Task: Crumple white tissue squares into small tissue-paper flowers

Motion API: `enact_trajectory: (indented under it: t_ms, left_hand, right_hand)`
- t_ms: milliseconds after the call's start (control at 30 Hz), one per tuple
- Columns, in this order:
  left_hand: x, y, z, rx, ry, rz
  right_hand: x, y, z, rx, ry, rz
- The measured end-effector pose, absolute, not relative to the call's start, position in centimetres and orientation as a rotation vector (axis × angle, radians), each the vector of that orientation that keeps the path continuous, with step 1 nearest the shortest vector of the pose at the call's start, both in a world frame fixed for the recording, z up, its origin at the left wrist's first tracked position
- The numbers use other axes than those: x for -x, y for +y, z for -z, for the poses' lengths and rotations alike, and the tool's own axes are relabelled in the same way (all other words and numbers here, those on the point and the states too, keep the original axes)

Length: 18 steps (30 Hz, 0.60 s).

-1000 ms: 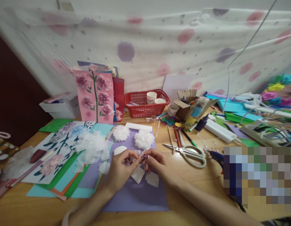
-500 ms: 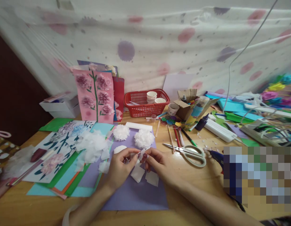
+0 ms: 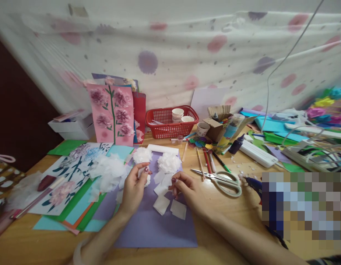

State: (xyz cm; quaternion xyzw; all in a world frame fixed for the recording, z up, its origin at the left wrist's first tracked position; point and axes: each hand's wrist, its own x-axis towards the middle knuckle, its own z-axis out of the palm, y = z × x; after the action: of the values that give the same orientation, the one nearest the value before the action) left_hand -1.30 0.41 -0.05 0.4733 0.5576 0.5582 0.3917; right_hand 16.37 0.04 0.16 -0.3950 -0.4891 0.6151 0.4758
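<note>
My left hand (image 3: 135,189) is over the left part of the purple sheet (image 3: 159,235). Its thumb and fingers pinch a small piece of white tissue paper, mostly hidden by the fingers, beside a round white piece (image 3: 147,179). My right hand (image 3: 185,187) hovers at the sheet's right side, fingers curled together, with nothing visible in them. Near its fingertips lie loose white tissue squares (image 3: 161,204). Beyond my hands sit two fluffy white paper flowers, a left one (image 3: 142,155) and a right one (image 3: 169,162).
Scissors (image 3: 221,181) and brushes lie to the right, with a glue gun (image 3: 253,183) farther over. A tissue heap (image 3: 109,169) covers coloured sheets at left. Behind stand a red basket (image 3: 172,129) holding cups and a pink flower picture (image 3: 104,125). A white roll (image 3: 162,149) lies behind the flowers.
My hands, together at a bit of white tissue before, are now apart. The left has moved left and up towards the left flower; the right has moved slightly right, uncovering tissue squares.
</note>
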Motion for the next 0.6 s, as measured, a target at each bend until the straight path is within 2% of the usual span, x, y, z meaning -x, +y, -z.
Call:
enact_trajectory:
  t_ms: [367, 600]
  left_hand:
    - [-0.1, -0.7, -0.9, -1.312, 1.164, -0.880]
    - [-0.1, -0.8, -0.8, -1.093, 1.132, -0.928]
  right_hand:
    - [-16.7, 0.3, 0.5, 0.666, -1.013, -1.782]
    - [-16.9, 0.7, 0.1, 0.693, -0.841, -1.825]
